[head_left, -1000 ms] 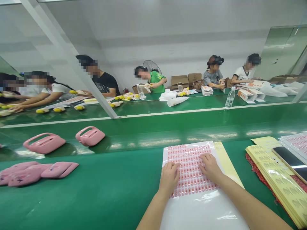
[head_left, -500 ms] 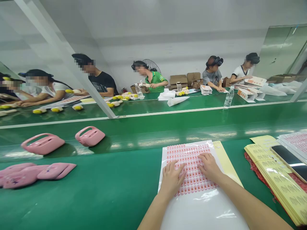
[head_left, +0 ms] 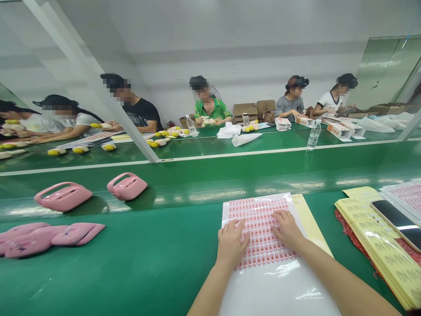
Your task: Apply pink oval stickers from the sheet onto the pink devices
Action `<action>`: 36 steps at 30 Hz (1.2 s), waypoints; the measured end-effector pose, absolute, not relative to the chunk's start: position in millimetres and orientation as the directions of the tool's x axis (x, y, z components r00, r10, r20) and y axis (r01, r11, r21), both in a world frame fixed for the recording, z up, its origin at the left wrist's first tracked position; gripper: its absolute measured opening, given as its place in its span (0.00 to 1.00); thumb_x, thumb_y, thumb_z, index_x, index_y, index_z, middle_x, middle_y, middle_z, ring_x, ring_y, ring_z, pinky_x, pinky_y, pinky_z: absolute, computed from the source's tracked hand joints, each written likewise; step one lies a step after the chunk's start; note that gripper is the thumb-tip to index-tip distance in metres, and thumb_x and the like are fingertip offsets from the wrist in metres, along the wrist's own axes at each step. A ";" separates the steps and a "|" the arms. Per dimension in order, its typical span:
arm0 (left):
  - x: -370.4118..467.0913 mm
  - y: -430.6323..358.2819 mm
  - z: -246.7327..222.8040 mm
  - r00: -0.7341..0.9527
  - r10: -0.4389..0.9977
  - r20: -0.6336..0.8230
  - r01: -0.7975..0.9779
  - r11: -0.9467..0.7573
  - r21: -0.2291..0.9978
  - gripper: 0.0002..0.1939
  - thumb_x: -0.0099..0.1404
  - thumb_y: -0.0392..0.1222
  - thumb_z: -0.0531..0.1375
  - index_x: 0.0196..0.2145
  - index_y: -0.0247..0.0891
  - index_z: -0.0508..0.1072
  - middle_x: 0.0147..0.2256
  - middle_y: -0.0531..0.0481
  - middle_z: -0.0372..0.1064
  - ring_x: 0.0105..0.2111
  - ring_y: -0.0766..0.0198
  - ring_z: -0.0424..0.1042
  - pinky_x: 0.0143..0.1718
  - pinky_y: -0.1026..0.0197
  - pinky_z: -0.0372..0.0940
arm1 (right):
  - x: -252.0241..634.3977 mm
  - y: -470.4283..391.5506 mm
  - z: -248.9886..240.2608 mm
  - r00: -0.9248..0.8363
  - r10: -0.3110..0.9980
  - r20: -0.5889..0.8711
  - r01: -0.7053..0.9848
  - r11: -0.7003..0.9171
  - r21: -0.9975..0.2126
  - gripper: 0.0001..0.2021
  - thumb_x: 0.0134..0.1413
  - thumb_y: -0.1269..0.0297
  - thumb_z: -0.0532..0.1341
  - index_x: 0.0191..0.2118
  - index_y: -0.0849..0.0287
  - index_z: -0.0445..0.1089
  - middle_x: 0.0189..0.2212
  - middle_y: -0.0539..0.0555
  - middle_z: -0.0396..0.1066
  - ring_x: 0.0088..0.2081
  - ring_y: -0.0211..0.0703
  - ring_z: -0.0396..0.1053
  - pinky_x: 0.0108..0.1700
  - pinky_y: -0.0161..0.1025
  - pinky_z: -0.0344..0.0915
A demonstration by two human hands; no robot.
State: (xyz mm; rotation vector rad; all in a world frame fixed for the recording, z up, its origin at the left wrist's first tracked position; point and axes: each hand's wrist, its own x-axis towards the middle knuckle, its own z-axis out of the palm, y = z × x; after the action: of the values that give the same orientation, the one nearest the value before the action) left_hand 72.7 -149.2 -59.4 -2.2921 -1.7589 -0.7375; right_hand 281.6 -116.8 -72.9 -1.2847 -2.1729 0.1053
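A glossy white sheet of small pink oval stickers (head_left: pixel 261 250) lies in front of me on the green table. My left hand (head_left: pixel 230 241) rests on its left side, fingers spread over the sticker rows, holding nothing. On the right side of the rows, my right hand (head_left: pixel 287 226) lies with its fingers stretched out and apart. Both palms face down, so the fingertips are partly hidden. Beneath the sticker sheet, a yellow backing sheet (head_left: pixel 312 224) sticks out at the right.
To the right are a stack of yellow label sheets (head_left: pixel 371 245) and a phone (head_left: pixel 396 219). Pink handled cases (head_left: pixel 64 197) stand on the belt at left, near pink pieces (head_left: pixel 33 241). Beyond the belt, several people work beside a water bottle (head_left: pixel 314 135).
My left hand has shifted slightly left across the sticker sheet; my right hand stays put. The pink cases on the belt have moved a little to the right.
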 end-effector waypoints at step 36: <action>63.8 -144.5 -61.2 0.136 0.843 0.520 0.868 -0.355 0.348 0.18 0.52 0.26 0.46 0.36 0.36 0.68 0.30 0.48 0.69 0.30 0.60 0.68 0.32 0.57 0.62 | 279.4 -119.8 -68.2 -0.343 0.820 0.458 0.774 0.523 -0.357 0.16 0.46 0.72 0.55 0.45 0.62 0.61 0.42 0.60 0.63 0.45 0.51 0.59 0.46 0.50 0.61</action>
State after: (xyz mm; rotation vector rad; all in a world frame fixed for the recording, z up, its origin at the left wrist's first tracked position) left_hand 63.8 -144.5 -61.2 -2.3395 -1.7623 -1.0286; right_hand 279.4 -119.8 -68.2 -1.2906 -2.1699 0.1016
